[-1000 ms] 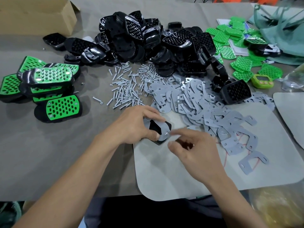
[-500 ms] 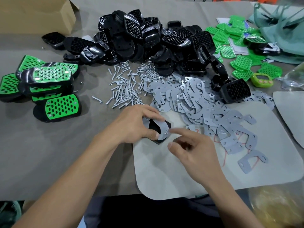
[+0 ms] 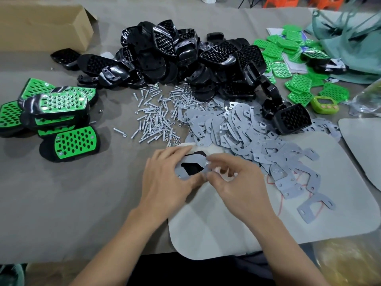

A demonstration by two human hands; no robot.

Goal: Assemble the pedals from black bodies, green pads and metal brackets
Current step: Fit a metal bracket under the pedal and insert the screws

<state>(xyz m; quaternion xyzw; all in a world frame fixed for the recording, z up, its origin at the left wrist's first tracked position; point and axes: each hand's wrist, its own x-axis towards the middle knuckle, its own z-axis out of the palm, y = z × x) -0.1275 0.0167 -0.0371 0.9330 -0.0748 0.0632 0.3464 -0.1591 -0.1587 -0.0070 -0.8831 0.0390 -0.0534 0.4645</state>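
Our left hand (image 3: 165,180) grips the half-built pedal (image 3: 191,169) on the pale mat (image 3: 226,228) near the front of the tabletop (image 3: 61,203). A grey bracket (image 3: 181,174) lies across the pedal's black underside. Our right hand (image 3: 239,184) is narrowed, thumb and forefinger pinching a small nut (image 3: 207,163) at the bracket's right end. Behind lie loose brackets (image 3: 237,129), screws (image 3: 156,118) and black bodies (image 3: 185,58), with green pads (image 3: 296,83) far right and finished pedals (image 3: 59,112) at left. The cardboard box (image 3: 41,23) shows only its outside; we cannot tell what it holds.
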